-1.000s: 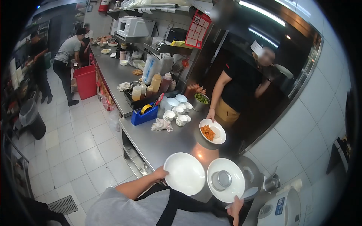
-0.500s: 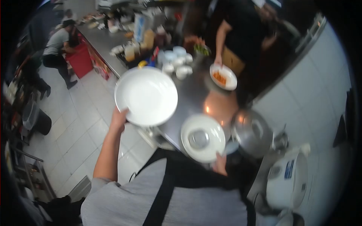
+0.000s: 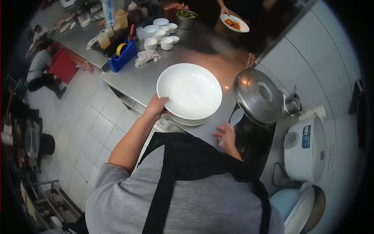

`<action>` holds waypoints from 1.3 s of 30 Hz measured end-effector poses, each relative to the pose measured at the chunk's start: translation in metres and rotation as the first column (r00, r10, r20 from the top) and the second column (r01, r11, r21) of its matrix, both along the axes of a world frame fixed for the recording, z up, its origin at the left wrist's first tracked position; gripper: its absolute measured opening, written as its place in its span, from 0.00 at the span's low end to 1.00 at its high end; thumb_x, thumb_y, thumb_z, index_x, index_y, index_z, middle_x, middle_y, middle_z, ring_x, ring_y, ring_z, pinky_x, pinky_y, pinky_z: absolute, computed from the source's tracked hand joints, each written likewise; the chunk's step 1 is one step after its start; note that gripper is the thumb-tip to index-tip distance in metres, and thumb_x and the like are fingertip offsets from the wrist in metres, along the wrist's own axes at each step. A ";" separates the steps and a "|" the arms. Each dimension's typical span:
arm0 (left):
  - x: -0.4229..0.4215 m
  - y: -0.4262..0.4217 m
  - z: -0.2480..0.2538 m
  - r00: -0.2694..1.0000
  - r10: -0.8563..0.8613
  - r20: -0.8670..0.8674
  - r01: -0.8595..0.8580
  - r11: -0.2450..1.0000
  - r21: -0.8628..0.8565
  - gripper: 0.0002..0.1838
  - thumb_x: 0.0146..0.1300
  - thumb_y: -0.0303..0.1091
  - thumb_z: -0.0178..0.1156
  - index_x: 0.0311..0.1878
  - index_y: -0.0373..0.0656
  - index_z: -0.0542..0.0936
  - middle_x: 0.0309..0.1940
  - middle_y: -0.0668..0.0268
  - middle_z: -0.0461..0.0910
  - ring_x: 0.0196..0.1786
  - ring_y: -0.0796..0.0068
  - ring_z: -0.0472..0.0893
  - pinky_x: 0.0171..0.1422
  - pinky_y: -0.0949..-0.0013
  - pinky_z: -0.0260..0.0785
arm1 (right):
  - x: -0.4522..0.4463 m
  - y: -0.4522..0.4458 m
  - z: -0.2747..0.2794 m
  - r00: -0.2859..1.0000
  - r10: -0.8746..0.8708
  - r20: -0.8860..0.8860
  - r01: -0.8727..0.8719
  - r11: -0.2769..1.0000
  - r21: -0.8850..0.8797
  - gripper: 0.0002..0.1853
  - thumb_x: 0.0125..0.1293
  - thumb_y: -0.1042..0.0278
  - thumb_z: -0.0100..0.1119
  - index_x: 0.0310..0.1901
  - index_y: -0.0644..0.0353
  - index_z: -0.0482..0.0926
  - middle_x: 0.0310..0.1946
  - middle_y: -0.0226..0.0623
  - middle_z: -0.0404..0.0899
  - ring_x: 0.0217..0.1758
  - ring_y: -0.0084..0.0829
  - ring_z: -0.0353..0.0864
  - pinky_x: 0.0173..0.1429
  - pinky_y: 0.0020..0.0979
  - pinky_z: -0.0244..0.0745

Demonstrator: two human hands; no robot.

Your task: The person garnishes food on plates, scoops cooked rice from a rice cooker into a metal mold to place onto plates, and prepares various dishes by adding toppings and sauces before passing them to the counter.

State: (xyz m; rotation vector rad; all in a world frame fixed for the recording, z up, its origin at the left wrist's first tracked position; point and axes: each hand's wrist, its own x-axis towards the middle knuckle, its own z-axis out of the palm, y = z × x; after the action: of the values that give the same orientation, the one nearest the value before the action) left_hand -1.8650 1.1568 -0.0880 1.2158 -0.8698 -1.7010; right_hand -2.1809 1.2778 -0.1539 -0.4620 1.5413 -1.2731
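Note:
My left hand grips the near-left rim of a wide white bowl, thumb on top. The bowl looks bare inside. Under it shows the edge of a second white dish; its inside is covered. My right hand is at the counter's near edge, fingers spread over the handle of a pale rice paddle. Whether the fingers bear on the handle is unclear. The paddle's blade points toward a large round metal lid.
Small white dishes stand stacked beyond a crumpled cloth and a blue tape dispenser. Across the counter, another person's hand holds a plate of food. A rice cooker is at right.
My left hand has brought the white bowl right, over the second dish. My right hand has let go of that dish and moved to the rice paddle. The view has shifted.

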 end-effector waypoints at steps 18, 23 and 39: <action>-0.023 -0.043 0.024 0.685 -0.241 0.687 0.436 0.892 -0.122 0.42 0.55 0.26 0.54 0.70 0.52 0.43 0.27 0.55 0.77 0.17 0.71 0.76 0.16 0.72 0.68 | -0.063 0.202 0.149 0.854 -0.447 -0.266 0.455 0.890 -0.035 0.24 0.69 0.52 0.42 0.61 0.57 0.61 0.24 0.29 0.72 0.14 0.13 0.62 0.15 0.16 0.57; -0.028 -0.066 0.049 0.103 0.277 0.955 0.589 0.757 -0.283 0.41 0.51 0.35 0.62 0.68 0.53 0.54 0.41 0.52 0.75 0.44 0.54 0.76 0.49 0.58 0.69 | -0.087 0.283 0.245 0.658 -0.634 -0.406 0.568 0.772 -0.285 0.27 0.70 0.53 0.40 0.63 0.64 0.59 0.23 0.28 0.71 0.15 0.12 0.62 0.15 0.15 0.56; -0.527 -0.046 0.175 0.702 0.299 0.647 0.684 -0.032 -0.728 0.11 0.58 0.34 0.55 0.44 0.43 0.77 0.43 0.58 0.74 0.46 0.56 0.75 0.49 0.60 0.68 | -0.122 0.447 0.315 0.130 -0.815 -0.564 0.793 0.427 -0.434 0.25 0.70 0.62 0.42 0.63 0.69 0.59 0.22 0.26 0.64 0.16 0.10 0.58 0.18 0.11 0.51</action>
State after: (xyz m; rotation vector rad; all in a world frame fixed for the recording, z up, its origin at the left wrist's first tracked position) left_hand -2.3917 1.1107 0.0867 0.4574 -2.3466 -0.1611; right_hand -2.3030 1.7245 0.1610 -0.0445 2.6992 -2.1197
